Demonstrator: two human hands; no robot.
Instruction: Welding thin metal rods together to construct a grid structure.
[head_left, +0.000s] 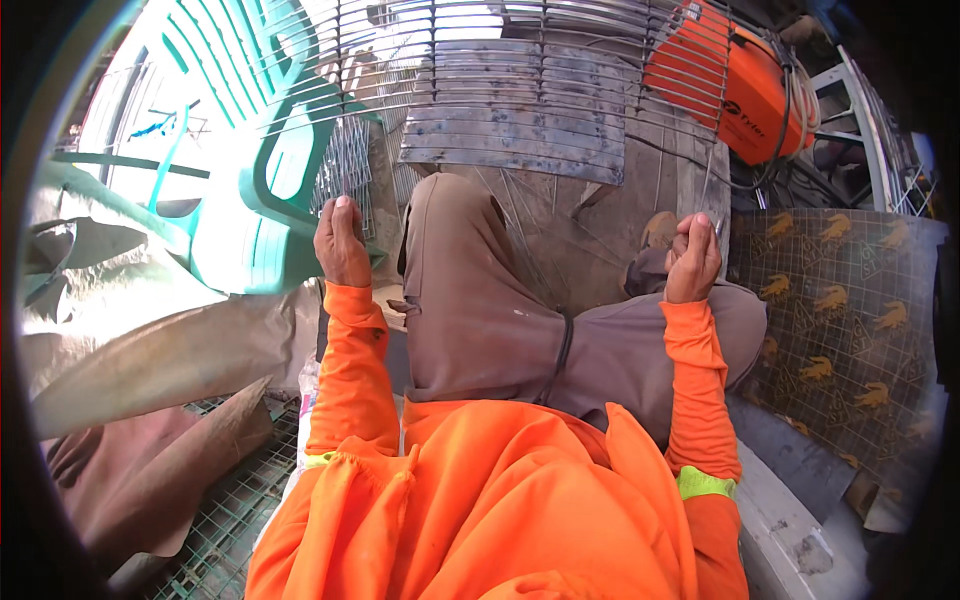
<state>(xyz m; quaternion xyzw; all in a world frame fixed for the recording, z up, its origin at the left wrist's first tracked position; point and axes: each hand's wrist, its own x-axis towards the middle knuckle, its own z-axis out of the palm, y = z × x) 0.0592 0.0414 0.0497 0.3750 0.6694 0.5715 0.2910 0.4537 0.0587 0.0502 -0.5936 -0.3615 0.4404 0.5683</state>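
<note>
Apparently between steps, the left hand [345,252] and right hand [693,262] curl closed, seemingly empty. The grey steel-wire grid [541,62] extends past both side edges of the mottled grey metal surface [598,166]; gripping it calls for uncurling.

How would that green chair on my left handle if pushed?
The green chair is probably light for its size, as it looks like molded plastic. Being slotted, it may flex a little, and its smooth surface might feel slippery.

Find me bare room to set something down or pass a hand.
Bare: the patterned board right of the right knee, below the orange machine, tilt unclear; for a hand, between left hand and right hand. Crowded: around the machine's cables.
</note>
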